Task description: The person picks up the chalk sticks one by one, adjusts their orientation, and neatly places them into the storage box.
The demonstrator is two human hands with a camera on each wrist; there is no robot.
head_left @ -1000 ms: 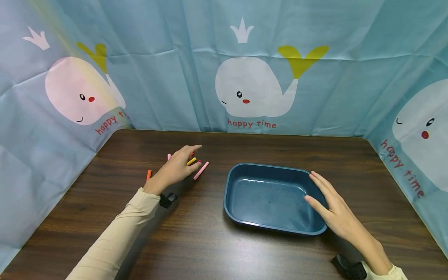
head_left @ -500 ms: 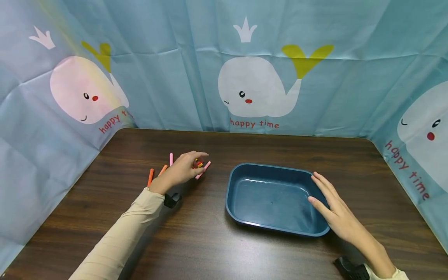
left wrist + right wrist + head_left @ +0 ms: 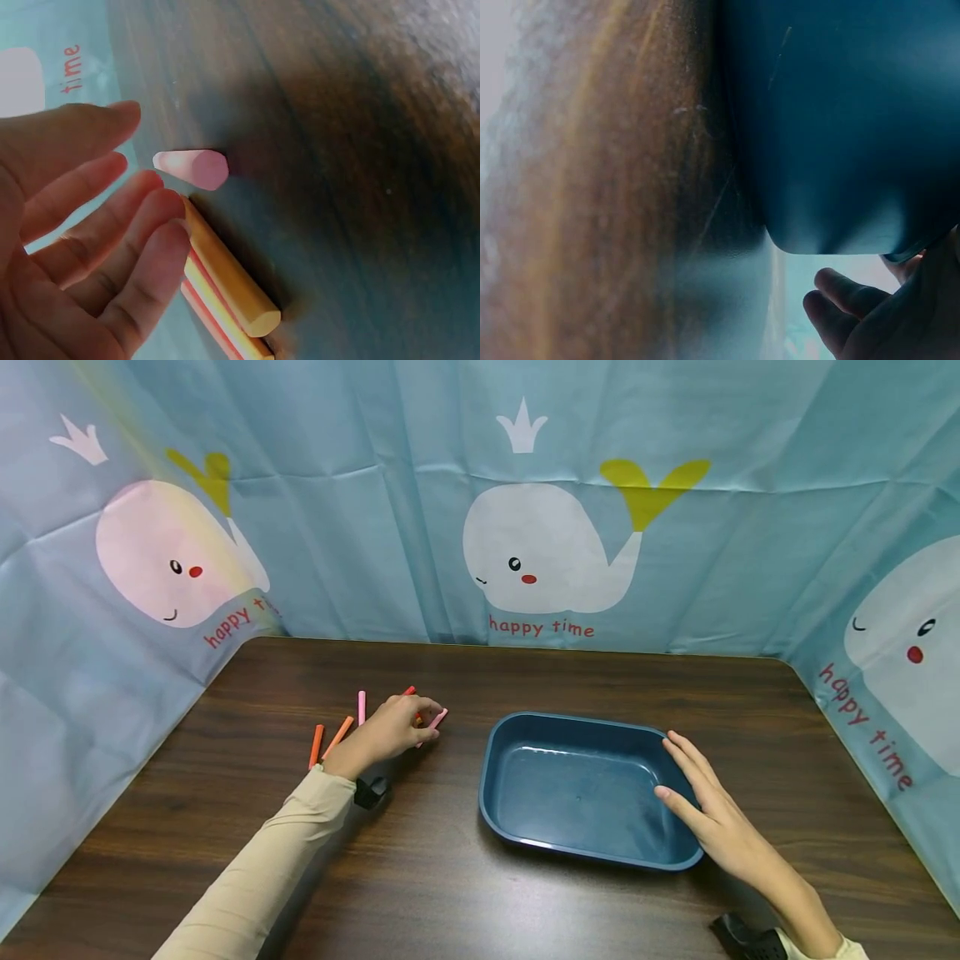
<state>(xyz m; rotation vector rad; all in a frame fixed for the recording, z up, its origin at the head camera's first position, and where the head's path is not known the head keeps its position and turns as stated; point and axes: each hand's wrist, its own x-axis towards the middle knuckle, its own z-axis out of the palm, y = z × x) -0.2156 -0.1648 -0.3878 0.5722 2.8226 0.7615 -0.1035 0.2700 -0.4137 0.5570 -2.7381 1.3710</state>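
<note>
My left hand (image 3: 390, 729) reaches over several chalk sticks at the table's left, thumb and fingers apart and slightly bent. In the left wrist view, a pink chalk stick (image 3: 204, 168) lies just beyond the fingertips, while an orange-yellow chalk stick (image 3: 232, 266) rests beside yellow and red ones, partly behind the fingers. Nothing shows between thumb and fingers. My right hand (image 3: 716, 827) rests at the right rim of a blue plastic box (image 3: 592, 793), its thumb over the inside and its extended fingers along the outside. No objects show inside the box.
Left of the hand lie a pink chalk stick (image 3: 362, 707) and two orange chalk sticks (image 3: 316, 746); a red chalk stick (image 3: 409, 691) pokes out behind it. Dark wooden table (image 3: 420, 860) stretches between hand and box. A blue whale-print curtain (image 3: 375, 552) borders the back and sides.
My left hand has drawn slightly nearer, lowered towards the chalk and brought its fingers closer together. More orange and pink chalk shows behind it. The right hand and box keep their place.
</note>
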